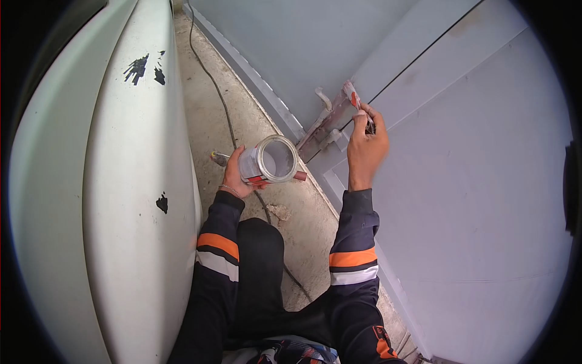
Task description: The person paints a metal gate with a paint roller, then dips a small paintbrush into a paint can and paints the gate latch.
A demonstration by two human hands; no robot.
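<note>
My left hand is wrapped round an open paint can, tilted so its mouth faces me. Pale grey paint shows inside. My right hand grips a paintbrush by its handle. The bristles are at a reddish-brown strip on the grey metal door; whether they touch it, I cannot tell. Beside the brush, a bent pale metal handle sticks out from the strip.
A white curved body panel with black chipped patches stands close on my left. A dark cable runs along the concrete floor. A broken lump lies near my knee. Past the can, a reddish-brown bar end shows.
</note>
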